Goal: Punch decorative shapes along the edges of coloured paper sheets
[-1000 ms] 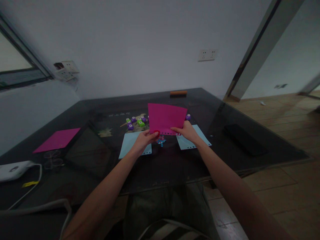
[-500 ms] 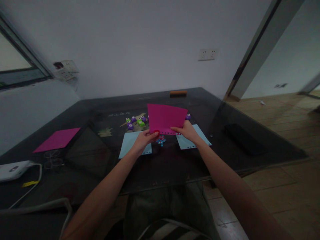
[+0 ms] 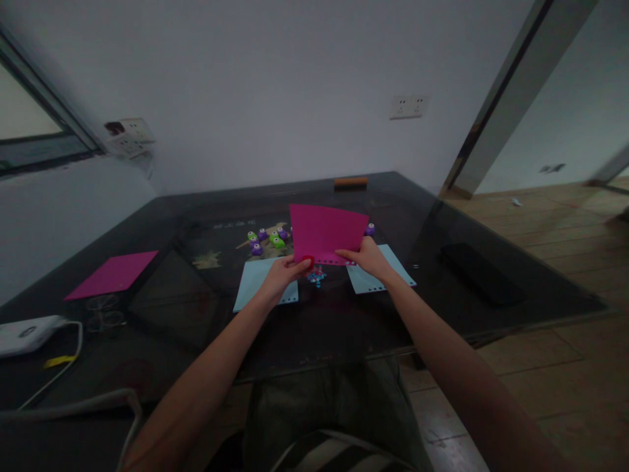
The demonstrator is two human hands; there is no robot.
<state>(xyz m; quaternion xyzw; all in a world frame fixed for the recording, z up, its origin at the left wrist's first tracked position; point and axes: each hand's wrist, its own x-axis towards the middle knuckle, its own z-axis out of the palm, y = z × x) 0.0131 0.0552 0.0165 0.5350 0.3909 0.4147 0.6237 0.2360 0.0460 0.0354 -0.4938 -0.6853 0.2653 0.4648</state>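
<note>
Both hands (image 3: pixel 282 272) (image 3: pixel 368 257) pinching magenta sheet (image 3: pixel 327 233), punches (image 3: pixel 268 239) behind, blue sheets (image 3: pixel 258 282) beneath

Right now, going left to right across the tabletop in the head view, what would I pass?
White box → flat pink sheet → left blue sheet → held pink sheet → right blue sheet → black slab.
</note>
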